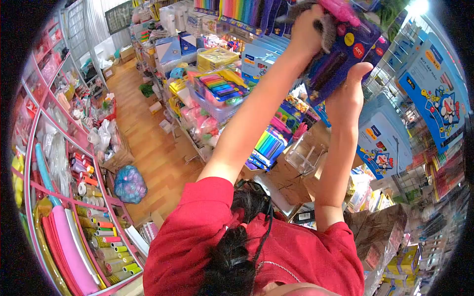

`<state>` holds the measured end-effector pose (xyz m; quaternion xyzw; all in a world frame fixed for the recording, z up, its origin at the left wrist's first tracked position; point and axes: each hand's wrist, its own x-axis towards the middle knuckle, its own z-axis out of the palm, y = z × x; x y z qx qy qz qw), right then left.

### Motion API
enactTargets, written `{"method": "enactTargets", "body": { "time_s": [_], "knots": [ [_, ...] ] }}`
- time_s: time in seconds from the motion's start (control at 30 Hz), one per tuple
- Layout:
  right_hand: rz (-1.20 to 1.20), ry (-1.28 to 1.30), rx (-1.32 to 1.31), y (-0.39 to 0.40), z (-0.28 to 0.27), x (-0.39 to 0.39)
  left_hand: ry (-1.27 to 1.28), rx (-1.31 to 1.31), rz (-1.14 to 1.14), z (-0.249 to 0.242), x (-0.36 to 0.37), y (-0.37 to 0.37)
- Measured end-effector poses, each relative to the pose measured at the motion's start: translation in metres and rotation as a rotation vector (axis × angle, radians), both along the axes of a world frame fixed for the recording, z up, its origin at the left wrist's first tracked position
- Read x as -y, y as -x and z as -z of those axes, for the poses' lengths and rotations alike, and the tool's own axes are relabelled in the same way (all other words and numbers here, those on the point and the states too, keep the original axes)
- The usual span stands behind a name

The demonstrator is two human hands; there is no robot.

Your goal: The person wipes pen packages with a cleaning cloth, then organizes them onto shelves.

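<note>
Both arms raised. Left hand (pixel 307 30) grips upper edge of a dark blue art-set pack (pixel 340 54), fingers closed round it. Right hand (pixel 348 93) clasps the pack's lower edge, thumb up. Pack held just left of the wire display rack (pixel 395 64); clear plastic box (pixel 305 154) sits below the pack.

Pink shelf unit (pixel 34 128) of paper rolls (pixel 106 237), wooden floor (pixel 143 133), bagged balls (pixel 129 184) on it

I see a glossy plastic blister pack (pixel 340 54) on printed card between the fingers of my right hand (pixel 348 96), matt red cloth sleeves (pixel 207 217) well below them, and a smooth wooden floor (pixel 148 133) beyond.
</note>
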<state>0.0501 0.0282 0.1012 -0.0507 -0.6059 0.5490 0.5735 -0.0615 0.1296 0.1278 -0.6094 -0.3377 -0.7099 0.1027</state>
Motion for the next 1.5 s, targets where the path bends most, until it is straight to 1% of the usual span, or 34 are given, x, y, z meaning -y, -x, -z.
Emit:
{"method": "enactTargets", "body": {
  "time_s": [0.07, 0.1, 0.13, 0.17, 0.2, 0.27, 0.3, 0.33, 0.37, 0.4, 0.43, 0.47, 0.5, 0.53, 0.57, 0.6, 0.63, 0.67, 0.73, 0.8, 0.87, 0.9, 0.93, 0.97, 1.0, 1.03, 1.07, 1.1, 1.17, 1.23, 1.27, 1.3, 1.4, 1.5],
  "knots": [
    [0.051, -0.009, -0.037, 0.003, -0.003, -0.002, 0.160, -0.131, -0.109, 0.001, 0.023, -0.011],
    [0.093, 0.024, -0.016, -0.002, -0.002, -0.010, 0.104, -0.131, -0.158, 0.009, 0.039, -0.025],
    [-0.481, 0.058, -0.124, -0.007, 0.002, -0.033, 0.048, -0.130, -0.209, 0.018, 0.056, -0.038],
    [-1.056, 0.089, -0.231, -0.007, 0.005, -0.054, -0.049, -0.051, -0.167, 0.025, 0.075, -0.050],
    [-1.082, 0.064, -0.254, -0.008, 0.006, -0.055, -0.150, 0.020, -0.126, 0.031, 0.093, -0.062],
    [-1.136, 0.014, -0.300, -0.010, 0.008, -0.058, -0.111, 0.031, -0.101, 0.028, 0.102, -0.060],
    [-0.579, 0.101, -0.336, -0.004, 0.002, -0.029, -0.080, -0.003, -0.159, 0.026, 0.094, -0.058],
    [-0.020, 0.265, -0.206, 0.003, -0.005, 0.000, -0.047, -0.037, -0.218, 0.022, 0.079, -0.057],
    [-0.251, 0.217, -0.258, -0.003, 0.001, -0.012, -0.014, -0.070, -0.279, 0.017, 0.067, -0.051],
    [-0.484, 0.186, -0.285, -0.009, 0.006, -0.025, 0.127, -0.017, -0.197, 0.004, 0.062, -0.040],
    [0.055, 0.214, -0.146, -0.003, -0.002, -0.006, 0.264, 0.039, -0.113, -0.006, 0.057, -0.028],
    [0.103, 0.191, -0.171, 0.001, -0.002, -0.003, 0.283, 0.053, -0.070, -0.006, 0.043, -0.020],
    [0.173, 0.279, -0.179, 0.005, -0.003, 0.001, 0.301, 0.067, -0.025, -0.006, 0.029, -0.016],
    [0.189, 0.276, -0.180, 0.007, -0.005, 0.004, 0.316, 0.077, 0.022, -0.008, 0.030, -0.012],
    [0.206, 0.271, -0.185, 0.008, -0.008, 0.008, 0.338, 0.024, -0.086, -0.001, 0.034, -0.024],
    [0.153, 0.299, -0.196, 0.013, -0.013, 0.017, 0.234, -0.084, -0.141, 0.013, 0.041, -0.036],
    [0.107, 0.246, -0.191, 0.008, -0.011, 0.012, 0.405, -0.193, -0.089, 0.007, 0.090, -0.044],
    [0.108, 0.223, -0.185, 0.006, -0.009, 0.007, 0.102, -0.010, -0.057, 0.018, 0.104, -0.063],
    [0.153, 0.209, -0.182, 0.008, -0.005, 0.006, -0.049, 0.046, -0.076, 0.026, 0.100, -0.078],
    [0.226, 0.183, -0.189, 0.008, -0.006, 0.003, -0.083, 0.096, -0.175, 0.018, 0.099, -0.078],
    [0.300, 0.132, -0.188, 0.006, -0.004, -0.007, 0.017, -0.013, -0.236, 0.005, 0.091, -0.064],
    [0.298, 0.111, -0.191, 0.004, -0.001, -0.010, 0.131, -0.064, -0.211, 0.000, 0.073, -0.053],
    [0.138, 0.167, -0.226, 0.002, -0.001, -0.015, 0.243, -0.114, -0.186, -0.008, 0.047, -0.040],
    [0.125, 0.187, -0.207, -0.002, 0.001, -0.019, 0.394, -0.043, -0.126, -0.015, 0.027, -0.026],
    [0.213, 0.208, -0.205, 0.006, -0.001, -0.008, 0.424, 0.070, -0.127, -0.017, 0.022, -0.013],
    [0.302, 0.231, -0.203, 0.013, -0.004, 0.003, 0.391, 0.006, -0.043, -0.016, 0.005, 0.004],
    [0.295, 0.222, -0.207, 0.013, -0.004, 0.002, 0.405, 0.075, 0.000, -0.006, -0.009, 0.004],
    [0.288, 0.213, -0.211, 0.012, -0.003, 0.000, 0.418, 0.144, 0.044, 0.001, 0.000, 0.002],
    [0.289, 0.199, -0.202, 0.009, -0.004, -0.005, 0.372, 0.097, -0.122, 0.027, 0.025, -0.020],
    [0.306, 0.186, -0.182, 0.004, -0.007, -0.015, 0.181, 0.096, -0.197, 0.060, 0.047, -0.057],
    [0.303, 0.146, -0.153, -0.003, -0.004, -0.030, 0.090, 0.093, -0.151, 0.068, 0.068, -0.071],
    [0.260, 0.155, -0.157, -0.001, -0.004, -0.029, -0.003, 0.090, -0.103, 0.071, 0.083, -0.078],
    [0.136, 0.187, -0.158, 0.002, -0.002, -0.016, 0.040, 0.002, -0.394, 0.067, 0.083, -0.087],
    [0.019, 0.216, -0.173, 0.001, -0.004, -0.004, 0.014, 0.074, -0.325, 0.032, 0.060, -0.065]
  ]
}}
